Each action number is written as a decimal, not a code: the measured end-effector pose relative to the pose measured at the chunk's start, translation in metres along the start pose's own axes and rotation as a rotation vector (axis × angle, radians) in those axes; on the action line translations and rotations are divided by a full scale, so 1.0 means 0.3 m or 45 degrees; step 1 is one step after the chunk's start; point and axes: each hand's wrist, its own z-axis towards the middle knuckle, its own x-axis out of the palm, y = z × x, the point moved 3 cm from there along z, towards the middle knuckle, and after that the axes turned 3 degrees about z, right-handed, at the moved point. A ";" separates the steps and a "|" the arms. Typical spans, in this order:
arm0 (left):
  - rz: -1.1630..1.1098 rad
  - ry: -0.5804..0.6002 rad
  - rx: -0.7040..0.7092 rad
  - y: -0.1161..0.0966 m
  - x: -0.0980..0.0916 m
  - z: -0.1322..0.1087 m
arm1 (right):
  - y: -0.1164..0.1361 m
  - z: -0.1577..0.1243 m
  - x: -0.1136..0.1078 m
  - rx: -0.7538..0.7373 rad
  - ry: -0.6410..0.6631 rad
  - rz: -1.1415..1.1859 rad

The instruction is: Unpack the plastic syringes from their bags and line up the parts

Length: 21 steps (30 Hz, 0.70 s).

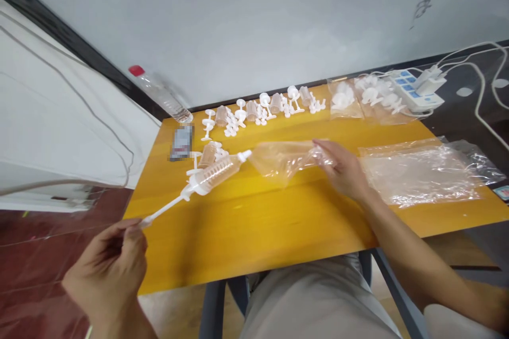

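Observation:
My left hand point(109, 262) pinches the end of the white plunger rod of a large clear syringe point(217, 174). The rod is drawn far out, and the barrel slants up to the right over the yellow table, its white tip pointing right. My right hand point(342, 167) is closed on a clear plastic bag point(284, 159), which stretches left toward the syringe tip. Whether the tip touches the bag or lies just inside its mouth I cannot tell. Just behind the barrel sit a clear plastic cup point(209, 153) and small white plastic parts.
Along the back of the yellow table point(254, 222) stand several sets of clear cups and white parts point(262, 108). A red-capped bottle point(163, 95) is at back left, bagged white parts point(344, 98) and a power strip point(413, 90) at back right. Flat clear bags point(421, 172) lie at right.

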 end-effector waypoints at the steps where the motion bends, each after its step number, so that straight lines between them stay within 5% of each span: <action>1: -0.057 -0.020 -0.060 -0.004 -0.001 -0.002 | 0.006 0.016 -0.048 -0.009 -0.059 -0.041; 6: -0.214 0.071 -0.160 -0.025 0.075 -0.026 | -0.031 0.050 -0.310 -0.028 -0.250 -0.360; 12: -0.232 0.338 -0.135 -0.029 0.228 -0.054 | -0.281 -0.036 -0.526 0.071 -0.119 -0.610; 16: -0.346 0.451 -0.100 -0.054 0.300 -0.075 | -0.362 -0.093 -0.564 0.167 0.312 -0.634; 18: -0.385 0.485 -0.092 -0.072 0.324 -0.084 | -0.306 -0.098 -0.545 0.171 0.437 -0.638; 21: -0.449 0.532 -0.075 -0.113 0.351 -0.096 | -0.116 -0.063 -0.439 0.090 0.333 -0.380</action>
